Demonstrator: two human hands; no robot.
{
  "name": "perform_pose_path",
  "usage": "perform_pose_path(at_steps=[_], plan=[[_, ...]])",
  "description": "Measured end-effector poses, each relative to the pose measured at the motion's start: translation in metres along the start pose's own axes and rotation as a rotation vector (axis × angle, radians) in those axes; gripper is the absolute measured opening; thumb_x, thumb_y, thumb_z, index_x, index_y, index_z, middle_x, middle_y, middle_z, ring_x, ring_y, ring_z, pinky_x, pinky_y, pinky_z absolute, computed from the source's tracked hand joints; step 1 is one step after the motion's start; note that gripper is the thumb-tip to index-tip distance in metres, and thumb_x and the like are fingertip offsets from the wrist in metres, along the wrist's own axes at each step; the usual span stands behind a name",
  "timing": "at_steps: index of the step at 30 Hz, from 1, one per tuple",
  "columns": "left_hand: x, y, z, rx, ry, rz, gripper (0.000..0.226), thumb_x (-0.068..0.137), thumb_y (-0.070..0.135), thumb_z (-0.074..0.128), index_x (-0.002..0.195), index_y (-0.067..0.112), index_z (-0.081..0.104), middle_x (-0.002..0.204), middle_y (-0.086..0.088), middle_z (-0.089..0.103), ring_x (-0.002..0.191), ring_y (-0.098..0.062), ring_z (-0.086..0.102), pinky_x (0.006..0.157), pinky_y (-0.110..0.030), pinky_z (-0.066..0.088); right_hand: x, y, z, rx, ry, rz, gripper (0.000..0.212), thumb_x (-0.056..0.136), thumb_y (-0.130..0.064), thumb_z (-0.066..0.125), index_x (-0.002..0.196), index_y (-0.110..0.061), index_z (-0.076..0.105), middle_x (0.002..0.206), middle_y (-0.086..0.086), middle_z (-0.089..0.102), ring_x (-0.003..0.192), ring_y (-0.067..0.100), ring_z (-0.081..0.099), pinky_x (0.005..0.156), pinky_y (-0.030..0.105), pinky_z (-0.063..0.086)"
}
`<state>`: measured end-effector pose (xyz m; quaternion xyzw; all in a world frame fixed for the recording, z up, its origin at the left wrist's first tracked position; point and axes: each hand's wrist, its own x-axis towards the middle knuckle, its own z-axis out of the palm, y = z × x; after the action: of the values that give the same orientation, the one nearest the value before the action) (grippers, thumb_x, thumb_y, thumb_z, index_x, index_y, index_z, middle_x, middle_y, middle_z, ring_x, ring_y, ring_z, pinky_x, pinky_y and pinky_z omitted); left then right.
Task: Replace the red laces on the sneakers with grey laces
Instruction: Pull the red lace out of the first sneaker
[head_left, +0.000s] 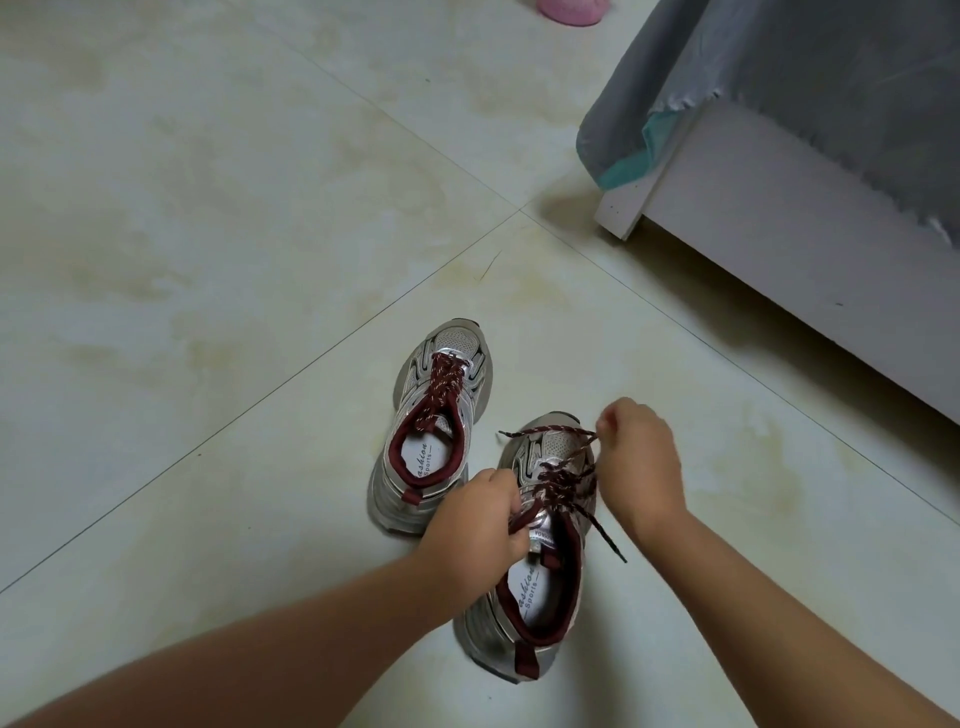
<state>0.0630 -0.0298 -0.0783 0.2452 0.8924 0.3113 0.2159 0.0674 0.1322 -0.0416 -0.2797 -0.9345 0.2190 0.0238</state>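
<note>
Low in the middle, the right hand (641, 457) pinches the red lace (558, 480) and pulls it up-right. The left hand (475, 519) grips the near sneaker's (535, 587) tongue side.

Open pale tiled floor (218, 249) to left & ahead of the two silver mesh sneakers (439, 415), wide room for a hand there. Right side blocked by white bed frame w/ grey cover (810, 171); narrower floor strip between it & nearer sneaker. Pink rounded object (727, 10) far off at top edge.
</note>
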Motion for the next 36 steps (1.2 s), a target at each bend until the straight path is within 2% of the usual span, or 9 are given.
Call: perform_pose_path(at_steps=[5, 10, 16, 18, 21, 28, 32, 34, 36], plan=[[0.001, 0.004, -0.001, -0.003, 0.005, 0.002, 0.019, 0.079, 0.019, 0.059, 0.081, 0.023, 0.040, 0.085, 0.008, 0.042, 0.081, -0.014, 0.048, 0.069, -0.020, 0.034, -0.018, -0.009, 0.018, -0.365, -0.293, -0.549, 0.024, 0.089, -0.036, 0.047, 0.104, -0.029, 0.064, 0.118, -0.006, 0.049, 0.122, 0.019, 0.031, 0.094, 0.031, 0.017], [-0.002, 0.002, -0.003, -0.012, -0.014, -0.003, 0.019, 0.079, 0.019, 0.059, 0.081, 0.022, 0.041, 0.086, 0.008, 0.044, 0.079, -0.012, 0.046, 0.070, -0.021, 0.036, -0.006, -0.010, 0.012, -0.134, -0.238, -0.224, 0.016, 0.094, -0.022, 0.043, 0.092, -0.018, 0.059, 0.101, 0.002, 0.055, 0.105, 0.024, 0.043, 0.085, 0.036, 0.032], [-0.001, 0.003, -0.002, -0.025, -0.002, -0.019, 0.020, 0.079, 0.020, 0.061, 0.081, 0.022, 0.042, 0.084, 0.009, 0.044, 0.078, -0.011, 0.045, 0.070, -0.020, 0.035, -0.010, -0.002, 0.010, -0.021, -0.616, -0.217, 0.016, 0.082, -0.025, 0.065, 0.097, -0.022, 0.070, 0.104, -0.002, 0.046, 0.114, 0.023, 0.042, 0.098, 0.037, 0.038], [-0.002, 0.002, -0.001, -0.030, -0.005, -0.020, 0.020, 0.079, 0.021, 0.062, 0.081, 0.022, 0.042, 0.083, 0.009, 0.043, 0.077, -0.010, 0.044, 0.069, -0.019, 0.034, -0.014, -0.005, 0.014, 0.059, -0.586, -0.196, 0.004, 0.081, -0.023, 0.068, 0.083, -0.021, 0.071, 0.098, -0.005, 0.044, 0.112, 0.021, 0.042, 0.097, 0.038, 0.037], [-0.003, 0.002, 0.000, -0.029, -0.015, -0.016, 0.020, 0.078, 0.020, 0.062, 0.081, 0.021, 0.041, 0.083, 0.008, 0.044, 0.075, -0.010, 0.043, 0.065, -0.018, 0.032, -0.016, -0.013, 0.012, 0.394, -0.527, -0.008, 0.032, 0.086, -0.012, 0.060, 0.057, -0.021, 0.051, 0.073, -0.003, 0.045, 0.079, 0.019, 0.042, 0.074, 0.031, 0.037], [-0.003, 0.000, 0.000, -0.030, -0.031, -0.018, 0.019, 0.078, 0.018, 0.060, 0.079, 0.022, 0.042, 0.077, 0.012, 0.040, 0.071, -0.009, 0.042, 0.059, -0.018, 0.027, 0.024, -0.014, -0.037, 1.195, 0.082, 0.501, 0.028, 0.100, -0.009, 0.031, 0.074, -0.014, 0.040, 0.060, 0.007, 0.045, 0.035, 0.010, 0.048, 0.052, 0.027, 0.050], [-0.003, 0.000, 0.000, -0.030, -0.025, -0.024, 0.020, 0.078, 0.019, 0.061, 0.079, 0.022, 0.041, 0.077, 0.013, 0.040, 0.071, -0.008, 0.041, 0.059, -0.018, 0.027, 0.034, -0.003, -0.047, 0.784, 0.050, 0.438, 0.014, 0.096, -0.018, 0.042, 0.107, -0.011, 0.047, 0.089, 0.016, 0.058, 0.071, 0.022, 0.054, 0.074, 0.035, 0.047], [-0.003, 0.000, 0.000, -0.032, -0.027, -0.023, 0.020, 0.079, 0.020, 0.061, 0.079, 0.023, 0.041, 0.077, 0.013, 0.039, 0.072, -0.008, 0.041, 0.060, -0.018, 0.027, 0.026, 0.003, -0.039, 0.264, -0.192, 0.385, 0.044, 0.091, -0.025, 0.052, 0.128, -0.006, 0.037, 0.117, 0.021, 0.054, 0.103, 0.033, 0.054, 0.086, 0.035, 0.041], [-0.003, 0.000, 0.000, -0.036, -0.029, -0.022, 0.020, 0.079, 0.020, 0.061, 0.079, 0.023, 0.041, 0.076, 0.013, 0.039, 0.072, -0.008, 0.041, 0.060, -0.018, 0.028, 0.009, 0.002, -0.031, -0.186, -0.434, 0.223, 0.027, 0.087, -0.025, 0.056, 0.106, -0.006, 0.051, 0.110, 0.017, 0.060, 0.102, 0.034, 0.055, 0.075, 0.029, 0.041]])
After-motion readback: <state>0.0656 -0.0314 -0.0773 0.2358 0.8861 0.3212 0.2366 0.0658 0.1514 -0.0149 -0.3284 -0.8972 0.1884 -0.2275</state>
